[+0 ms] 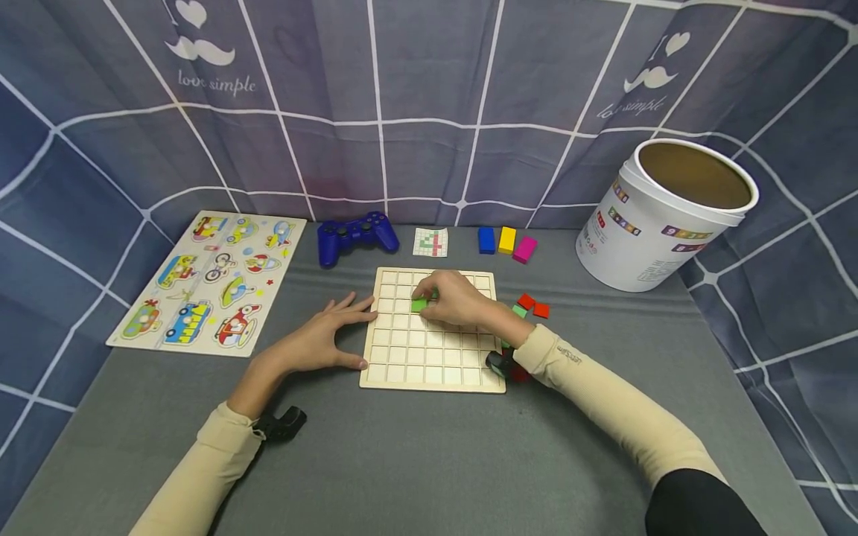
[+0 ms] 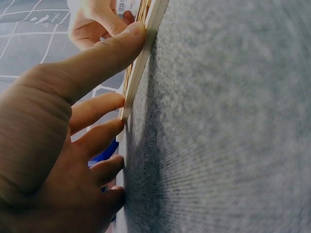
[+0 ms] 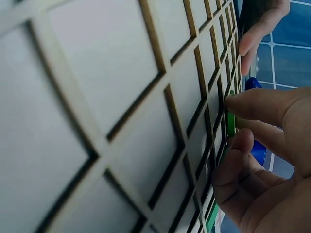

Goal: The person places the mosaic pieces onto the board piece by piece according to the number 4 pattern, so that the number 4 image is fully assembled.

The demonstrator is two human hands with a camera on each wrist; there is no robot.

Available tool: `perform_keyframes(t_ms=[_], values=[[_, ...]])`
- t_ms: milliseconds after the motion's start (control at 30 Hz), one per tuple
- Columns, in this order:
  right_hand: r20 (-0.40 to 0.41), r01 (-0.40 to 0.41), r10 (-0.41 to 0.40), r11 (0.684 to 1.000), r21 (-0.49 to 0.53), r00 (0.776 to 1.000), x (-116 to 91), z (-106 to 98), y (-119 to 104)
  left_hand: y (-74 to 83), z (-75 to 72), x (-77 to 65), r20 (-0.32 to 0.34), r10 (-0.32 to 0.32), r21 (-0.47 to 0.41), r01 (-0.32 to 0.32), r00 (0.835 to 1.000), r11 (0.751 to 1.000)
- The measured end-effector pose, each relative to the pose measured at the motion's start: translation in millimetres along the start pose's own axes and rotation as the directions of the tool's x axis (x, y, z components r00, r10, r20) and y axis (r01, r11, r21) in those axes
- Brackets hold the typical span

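A pale wooden grid board (image 1: 429, 357) lies flat on the grey cloth. Over its upper part my right hand (image 1: 450, 299) pinches a small green square tile (image 1: 418, 305) at the grid. The right wrist view shows this green tile (image 3: 231, 124) between thumb and fingers. More green shows by the same fingers, partly hidden. My left hand (image 1: 320, 339) touches the board's left edge with its thumb and straight index finger. In the left wrist view the thumb (image 2: 109, 51) presses on the board's rim. Red tiles (image 1: 541, 310) and green tiles lie right of the board, partly under the right wrist.
Behind the board are a blue game controller (image 1: 357, 237), a small pattern card (image 1: 430, 243) and blue, yellow and pink blocks (image 1: 507, 240). A vehicle puzzle board (image 1: 211, 283) lies at the left. A white bucket (image 1: 653, 223) stands at the back right, before the checked curtain.
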State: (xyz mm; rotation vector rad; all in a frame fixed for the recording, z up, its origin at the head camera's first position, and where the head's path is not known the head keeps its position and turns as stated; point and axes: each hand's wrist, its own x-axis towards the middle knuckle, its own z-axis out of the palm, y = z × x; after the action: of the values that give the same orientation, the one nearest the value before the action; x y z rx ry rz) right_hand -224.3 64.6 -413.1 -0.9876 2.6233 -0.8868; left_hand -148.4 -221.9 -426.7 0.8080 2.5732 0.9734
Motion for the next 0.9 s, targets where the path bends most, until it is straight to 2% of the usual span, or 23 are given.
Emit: perform_keyframes(t_ms=[267,467,700,900], values=[[0.053,-0.016,0.018,0.999,-0.044,0.998,6.4,-2.7,-5.7,-1.7,0.9,-1.6,0.001,-0.002,0.008,0.002,1.0,1.0],[0.023,-0.008,0.009,1.0,-0.021,1.0,-2.5,-10.3,-3.8,-1.9,2.2,-0.7,0.001,0.0,0.012,0.0,1.0,1.0],[-0.022,0.0,0.002,0.994,0.105,1.0,-37.3,-32.8,13.4,1.0,0.6,0.9,0.0,-0.013,0.008,0.013,1.0,1.0],[-0.078,-0.005,0.014,0.993,0.117,0.997,-74.4,-45.5,28.7,1.1,-0.1,-0.1,-0.003,-0.009,0.014,0.009,1.0,1.0]])
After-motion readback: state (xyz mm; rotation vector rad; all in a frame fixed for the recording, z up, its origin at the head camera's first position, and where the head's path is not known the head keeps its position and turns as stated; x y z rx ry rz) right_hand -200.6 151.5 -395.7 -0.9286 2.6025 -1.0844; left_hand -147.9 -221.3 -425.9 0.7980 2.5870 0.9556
